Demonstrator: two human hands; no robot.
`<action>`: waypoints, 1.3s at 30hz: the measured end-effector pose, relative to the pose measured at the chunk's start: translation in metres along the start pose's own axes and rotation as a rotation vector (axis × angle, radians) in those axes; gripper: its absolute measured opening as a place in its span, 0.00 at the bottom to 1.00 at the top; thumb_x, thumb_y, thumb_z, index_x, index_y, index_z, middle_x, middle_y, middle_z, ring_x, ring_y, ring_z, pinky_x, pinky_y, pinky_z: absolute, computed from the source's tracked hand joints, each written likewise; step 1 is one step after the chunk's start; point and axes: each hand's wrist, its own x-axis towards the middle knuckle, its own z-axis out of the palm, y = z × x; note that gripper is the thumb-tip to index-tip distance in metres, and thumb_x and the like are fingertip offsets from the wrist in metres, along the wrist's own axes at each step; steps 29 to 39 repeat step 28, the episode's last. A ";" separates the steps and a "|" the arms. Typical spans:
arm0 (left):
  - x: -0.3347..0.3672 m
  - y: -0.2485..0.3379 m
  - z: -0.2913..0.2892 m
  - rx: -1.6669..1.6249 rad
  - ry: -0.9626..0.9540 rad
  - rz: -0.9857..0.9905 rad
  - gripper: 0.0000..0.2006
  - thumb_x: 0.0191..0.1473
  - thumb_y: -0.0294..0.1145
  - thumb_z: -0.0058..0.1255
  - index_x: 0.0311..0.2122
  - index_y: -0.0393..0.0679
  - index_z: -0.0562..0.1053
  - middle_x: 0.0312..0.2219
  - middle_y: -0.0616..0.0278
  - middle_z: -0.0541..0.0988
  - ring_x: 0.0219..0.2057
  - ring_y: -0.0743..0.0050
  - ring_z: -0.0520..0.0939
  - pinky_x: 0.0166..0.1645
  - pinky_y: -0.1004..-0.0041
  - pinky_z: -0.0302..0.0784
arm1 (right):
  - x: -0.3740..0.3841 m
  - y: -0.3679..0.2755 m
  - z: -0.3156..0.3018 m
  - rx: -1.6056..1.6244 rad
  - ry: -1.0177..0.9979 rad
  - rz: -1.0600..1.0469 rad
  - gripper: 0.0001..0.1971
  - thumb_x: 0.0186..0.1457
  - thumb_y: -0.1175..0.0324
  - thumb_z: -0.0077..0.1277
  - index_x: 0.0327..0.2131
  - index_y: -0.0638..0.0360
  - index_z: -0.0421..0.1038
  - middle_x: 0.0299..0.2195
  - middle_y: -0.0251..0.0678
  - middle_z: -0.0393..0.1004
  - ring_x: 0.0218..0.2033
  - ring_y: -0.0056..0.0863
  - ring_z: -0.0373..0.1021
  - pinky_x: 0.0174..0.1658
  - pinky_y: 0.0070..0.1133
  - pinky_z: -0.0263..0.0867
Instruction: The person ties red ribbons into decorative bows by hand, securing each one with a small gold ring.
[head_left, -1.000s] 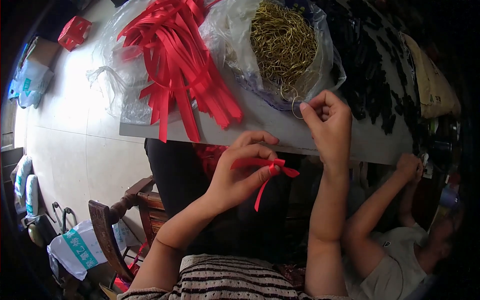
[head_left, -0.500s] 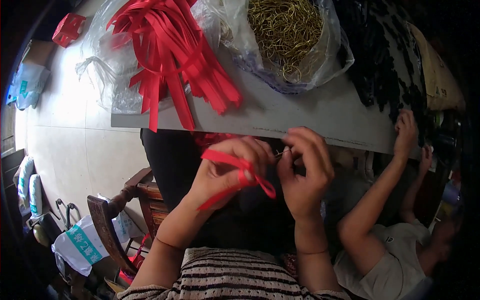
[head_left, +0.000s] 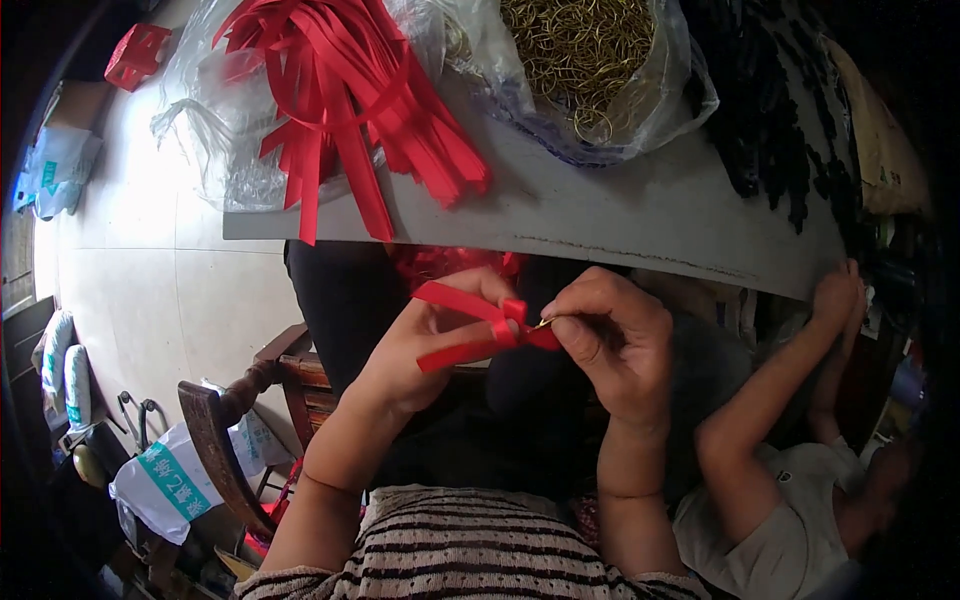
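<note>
Perhaps home craft workshop: ribbon-heaped table (head_left: 640, 215)

The right hand (head_left: 610, 340) hides most of the small gold ring (head_left: 543, 322). The picture's top edge cuts off the bag of gold rings (head_left: 590, 60) and the red ribbon pile (head_left: 340, 90).

Daylight from the left, bleaching the pale floor (head_left: 150, 270) near glare; dim and murky at right and along the bottom; black fisheye vignette at the corners, table edge (head_left: 560, 240) bowed; soft focus overall, sharpest on centre; faint sheen on plastic bags (head_left: 200, 120)
</note>
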 end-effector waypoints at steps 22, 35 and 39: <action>-0.003 0.013 0.017 0.646 0.016 0.427 0.07 0.43 0.19 0.52 0.31 0.35 0.71 0.25 0.63 0.75 0.29 0.82 0.75 0.34 0.81 0.70 | -0.021 -0.004 -0.001 0.196 -0.059 0.190 0.06 0.47 0.78 0.56 0.31 0.69 0.72 0.24 0.38 0.76 0.26 0.20 0.74 0.27 0.16 0.69; -0.004 0.011 0.001 0.405 -0.409 0.176 0.09 0.45 0.24 0.58 0.33 0.36 0.72 0.32 0.59 0.76 0.37 0.75 0.77 0.40 0.77 0.72 | -0.020 -0.005 -0.008 0.355 -0.273 0.291 0.05 0.47 0.78 0.56 0.26 0.68 0.69 0.22 0.44 0.75 0.21 0.28 0.74 0.25 0.17 0.70; -0.004 0.011 0.001 0.405 -0.409 0.176 0.09 0.45 0.24 0.58 0.33 0.36 0.72 0.32 0.59 0.76 0.37 0.75 0.77 0.40 0.77 0.72 | -0.020 -0.005 -0.008 0.355 -0.273 0.291 0.05 0.47 0.78 0.56 0.26 0.68 0.69 0.22 0.44 0.75 0.21 0.28 0.74 0.25 0.17 0.70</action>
